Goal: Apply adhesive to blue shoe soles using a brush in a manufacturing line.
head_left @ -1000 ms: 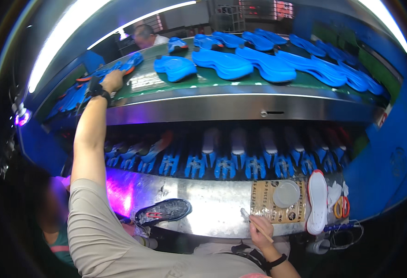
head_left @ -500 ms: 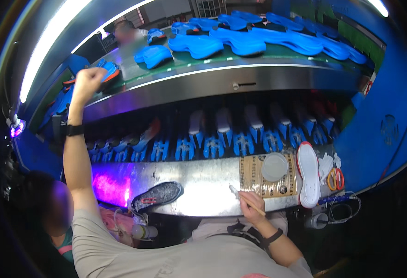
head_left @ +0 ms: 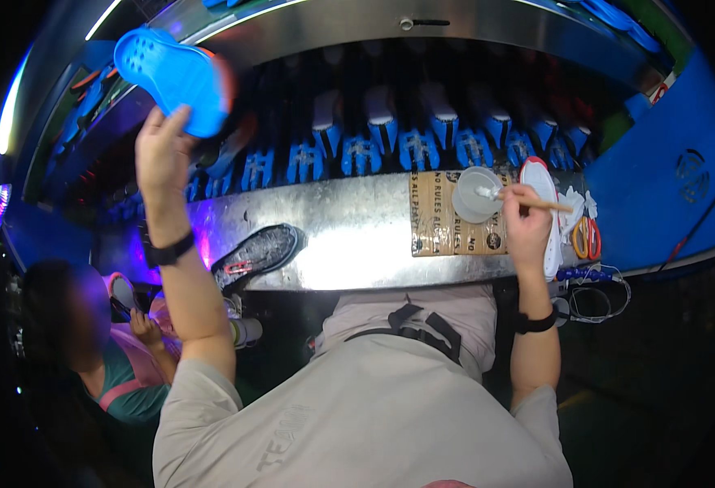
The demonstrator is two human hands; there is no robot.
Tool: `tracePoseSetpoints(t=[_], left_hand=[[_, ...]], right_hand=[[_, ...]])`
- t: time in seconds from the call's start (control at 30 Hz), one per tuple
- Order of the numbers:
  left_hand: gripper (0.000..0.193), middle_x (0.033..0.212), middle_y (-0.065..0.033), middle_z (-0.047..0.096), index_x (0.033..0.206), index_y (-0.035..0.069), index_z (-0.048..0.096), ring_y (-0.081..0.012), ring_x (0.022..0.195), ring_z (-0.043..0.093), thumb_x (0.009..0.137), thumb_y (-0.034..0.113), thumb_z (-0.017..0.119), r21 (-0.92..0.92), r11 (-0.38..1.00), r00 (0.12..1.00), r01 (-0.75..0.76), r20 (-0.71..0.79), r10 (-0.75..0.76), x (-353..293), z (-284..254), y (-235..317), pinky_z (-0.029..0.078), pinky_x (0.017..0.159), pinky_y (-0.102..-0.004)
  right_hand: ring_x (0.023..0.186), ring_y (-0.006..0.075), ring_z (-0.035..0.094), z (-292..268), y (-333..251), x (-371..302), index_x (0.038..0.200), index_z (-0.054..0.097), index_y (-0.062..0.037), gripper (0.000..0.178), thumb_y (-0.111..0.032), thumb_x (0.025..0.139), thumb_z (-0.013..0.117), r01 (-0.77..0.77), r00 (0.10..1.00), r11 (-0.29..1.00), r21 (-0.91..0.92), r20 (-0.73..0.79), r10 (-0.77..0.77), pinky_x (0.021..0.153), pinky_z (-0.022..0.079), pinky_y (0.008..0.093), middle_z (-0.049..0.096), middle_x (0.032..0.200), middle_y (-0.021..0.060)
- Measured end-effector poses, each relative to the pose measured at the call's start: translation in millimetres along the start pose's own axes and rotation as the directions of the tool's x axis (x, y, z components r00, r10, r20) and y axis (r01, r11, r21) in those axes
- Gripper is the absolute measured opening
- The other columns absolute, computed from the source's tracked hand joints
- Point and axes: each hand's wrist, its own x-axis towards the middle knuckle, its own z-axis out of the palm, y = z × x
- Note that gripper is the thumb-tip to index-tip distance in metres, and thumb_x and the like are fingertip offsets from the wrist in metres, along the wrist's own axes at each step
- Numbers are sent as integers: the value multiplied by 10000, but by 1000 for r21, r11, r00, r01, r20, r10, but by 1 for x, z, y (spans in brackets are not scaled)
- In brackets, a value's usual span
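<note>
Raised at the upper left, my left hand grips a blue sole-shaped piece by its near end. Small holes dot its far end, and a blurred orange edge shows along its right side. My right hand pinches the wooden handle of a brush. The whitish brush tip is over the round translucent bowl, which sits on a flattened cardboard sheet. Partly behind my right hand lies a white sole with a red rim. A dark shoe upper lies on the metal bench left of centre.
Rows of blue holders line the shelf behind the metal bench. Orange-handled scissors and crumpled white paper lie at the right. A conveyor edge runs above. At the left, a co-worker's hand holds a shoe.
My left hand has come back from the conveyor with the blue sole-shaped piece. My right hand has carried the brush up and right to the bowl. The view has tilted downward.
</note>
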Motion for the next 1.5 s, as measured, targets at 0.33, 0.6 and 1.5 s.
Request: tracePoseSetpoints(t=[0.33,0.6,1.5], left_hand=[[603,1303,-275,573,1390,-90,420,-364,1171,610,933,283,545,-455,545,665,704,155,-730,-210,83,-126,516,966,-461],[850,1540,-327,279,1561,17,178,-499,1378,377,923,507,452,-734,25,651,679,586,-481,-260,85,-131,392,1091,-559],[1094,1499,-141,368,1590,49,-24,-224,1314,453,814,109,745,-394,606,700,691,576,-423,-236,109,-90,396,1086,-378]], right_hand=[[569,178,620,-3,-3,17,920,698,-21,178,-189,900,644,-71,978,964,-256,170,117,571,460,329,639,642,113],[704,77,555,9,-4,0,957,683,5,137,-118,933,626,3,994,992,-126,112,11,643,432,239,645,754,25],[734,154,644,74,-65,-80,891,691,-10,64,-50,852,660,117,913,980,163,370,-171,671,504,280,688,818,81]])
